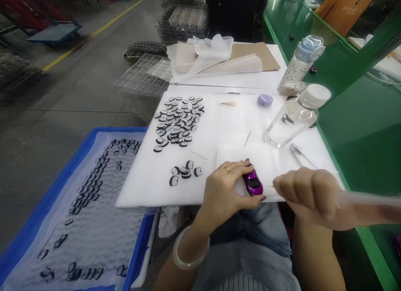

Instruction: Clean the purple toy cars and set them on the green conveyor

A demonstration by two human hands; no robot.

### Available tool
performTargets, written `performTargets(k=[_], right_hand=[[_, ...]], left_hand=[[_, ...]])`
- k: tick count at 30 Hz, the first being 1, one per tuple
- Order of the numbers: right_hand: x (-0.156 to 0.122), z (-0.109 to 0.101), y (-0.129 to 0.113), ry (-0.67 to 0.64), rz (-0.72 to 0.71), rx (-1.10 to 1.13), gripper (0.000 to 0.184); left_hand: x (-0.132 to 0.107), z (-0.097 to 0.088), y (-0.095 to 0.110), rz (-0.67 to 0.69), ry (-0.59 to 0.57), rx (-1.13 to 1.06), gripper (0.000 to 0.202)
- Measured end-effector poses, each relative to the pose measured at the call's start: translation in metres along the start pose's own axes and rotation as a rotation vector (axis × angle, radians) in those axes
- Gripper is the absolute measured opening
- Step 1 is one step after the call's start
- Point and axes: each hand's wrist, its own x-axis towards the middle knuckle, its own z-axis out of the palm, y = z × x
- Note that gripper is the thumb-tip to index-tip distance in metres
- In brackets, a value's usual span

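Note:
My left hand (224, 186), with a ring and a pale bangle, grips a small purple toy car (253, 182) between thumb and fingers at the table's front edge. To the car's right is my right hand (308, 192), its fingers curled closed and partly blurred. A faint thin tip shows by its fingers, but what it holds cannot be made out. A thin stick (247, 138) lies beyond the car. Tweezers (301, 155) rest behind my right hand. Small black-edged clear parts (184, 170) lie left of my left hand.
A larger group of these parts (178, 121) covers the table's left side. A clear bottle (291, 117), dotted flask (299, 63) and lilac case (265, 100) stand right. A blue-rimmed tray (79, 157) holds more parts at lower left. A green partition (354, 115) borders the right.

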Motion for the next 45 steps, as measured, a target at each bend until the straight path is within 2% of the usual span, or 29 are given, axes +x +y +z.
performTargets(k=[2,5,11,22,28,36,45], right_hand=[[0.005,0.006,-0.003,0.047,-0.029,0.170,0.075],[0.013,0.011,0.003,0.094,0.021,0.385,0.076],[0.015,0.007,0.021,0.058,0.099,0.494,0.069],[0.014,0.008,0.020,0.017,0.108,0.495,0.068],[0.016,0.012,0.019,0.025,0.058,0.484,0.069],[0.010,0.019,0.018,0.035,-0.018,0.381,0.060],[0.008,0.021,0.003,0.015,0.034,0.240,0.066]], left_hand=[[0.000,0.000,0.000,0.004,0.006,0.002,0.049],[0.000,0.000,0.001,-0.005,0.007,0.006,0.047],[0.001,-0.002,0.002,-0.009,0.001,-0.002,0.049],[0.001,-0.001,0.002,-0.011,0.000,-0.001,0.048],[0.001,0.000,0.002,-0.007,0.007,-0.003,0.047],[0.000,-0.001,0.001,0.002,0.011,0.011,0.049],[0.000,-0.001,0.001,0.015,0.011,0.018,0.050]])
